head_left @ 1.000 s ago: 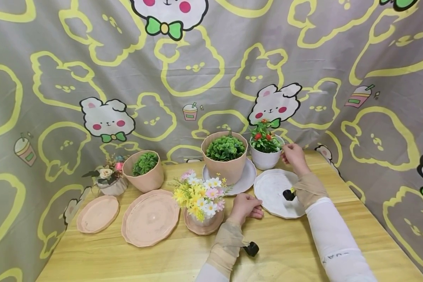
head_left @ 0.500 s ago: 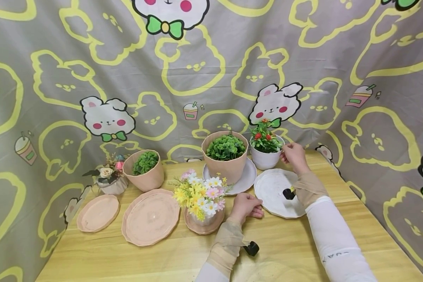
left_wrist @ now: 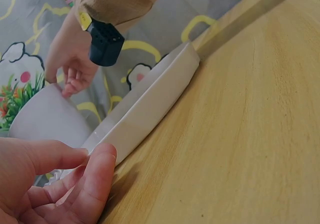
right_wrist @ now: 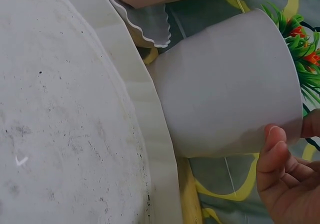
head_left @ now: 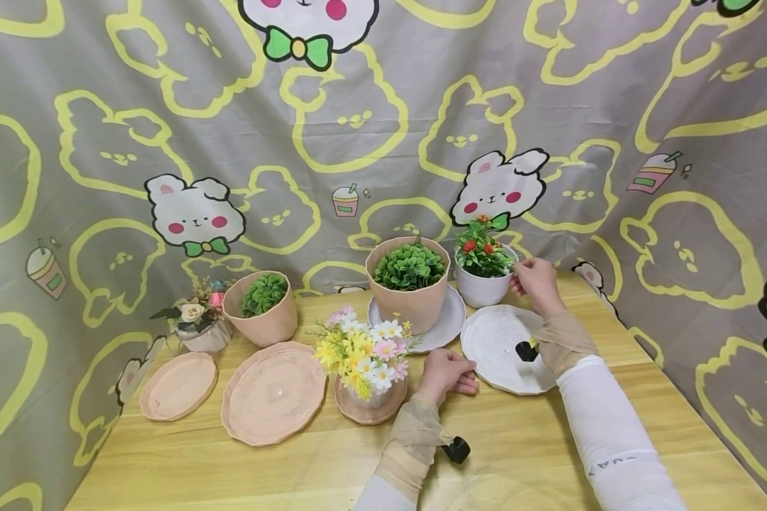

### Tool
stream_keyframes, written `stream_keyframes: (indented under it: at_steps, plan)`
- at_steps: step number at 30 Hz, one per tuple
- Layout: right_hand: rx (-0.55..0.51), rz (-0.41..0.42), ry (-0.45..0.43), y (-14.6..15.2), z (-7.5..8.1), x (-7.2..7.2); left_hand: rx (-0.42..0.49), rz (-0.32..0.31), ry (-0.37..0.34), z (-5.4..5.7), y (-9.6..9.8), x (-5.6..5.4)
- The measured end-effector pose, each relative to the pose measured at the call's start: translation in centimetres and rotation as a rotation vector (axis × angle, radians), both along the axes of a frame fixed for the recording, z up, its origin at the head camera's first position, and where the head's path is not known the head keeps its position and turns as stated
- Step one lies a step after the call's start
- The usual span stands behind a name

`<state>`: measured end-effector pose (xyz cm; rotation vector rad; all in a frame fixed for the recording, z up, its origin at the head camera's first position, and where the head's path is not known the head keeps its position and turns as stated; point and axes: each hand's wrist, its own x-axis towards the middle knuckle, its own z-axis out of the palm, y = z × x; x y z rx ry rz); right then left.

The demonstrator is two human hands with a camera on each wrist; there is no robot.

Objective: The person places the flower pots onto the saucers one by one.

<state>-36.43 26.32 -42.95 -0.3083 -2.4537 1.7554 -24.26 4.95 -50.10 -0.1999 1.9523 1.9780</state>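
At the back right of the table, my right hand (head_left: pixel 535 284) pinches the rim of a white flowerpot (head_left: pixel 484 287), seen close in the right wrist view. The pot stands upright and holds an artificial plant with red flowers (head_left: pixel 482 248). In front of it lies a round white saucer (head_left: pixel 505 348) with an angular rim. My left hand (head_left: pixel 447 376) is at the saucer's left edge; in the left wrist view its thumb and forefinger (left_wrist: pixel 102 159) pinch the saucer's rim (left_wrist: pixel 150 104). The pot's base is hidden behind the saucer in the right wrist view.
A large pink pot (head_left: pixel 407 305) with green foliage stands on a white saucer (head_left: pixel 450 326). Daisies (head_left: pixel 364 355) in a small pot sit on a pink saucer (head_left: pixel 383 411). Leftward are a pink pot (head_left: pixel 268 319), a rose pot (head_left: pixel 204 337) and two pink saucers (head_left: pixel 273 394).
My right hand and the white flowerpot have shifted very slightly to the right. The left hand and the white saucer have stayed in place.
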Motion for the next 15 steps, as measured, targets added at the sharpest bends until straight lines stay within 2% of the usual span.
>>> stream_keyframes:
  at_steps: [15]
  plan:
    - [0.051,0.018,0.044,1.5,0.7,1.0,-0.001,-0.003,0.003,-0.1,0.0,-0.1]
